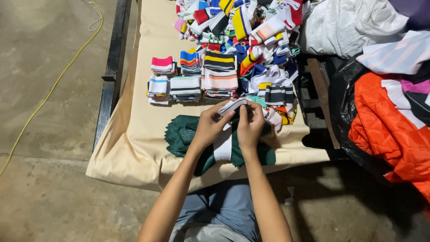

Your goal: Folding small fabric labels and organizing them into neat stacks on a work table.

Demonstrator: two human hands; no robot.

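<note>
Closest to me, both forearms reach out over my lap to the near edge of the cloth-covered table [134,148]. From here I see my left hand [210,127] and right hand [250,127] pinching a white and dark striped rib band [233,105] between fingertips, both hands closed on it just above a green rib piece [179,134] with a white stripe lying on the cloth. I judge the fold goes best with edges matched and stripes lined up, thumbs pressing the crease flat. Left of the table lie bare concrete floor [40,67] and a yellow cord [58,78]. Farther off, folded stacks [192,76] stand in rows; beyond them a loose heap [251,27] of coloured bands. At right, orange quilted fabric [385,130] sits in a black bag.
</note>
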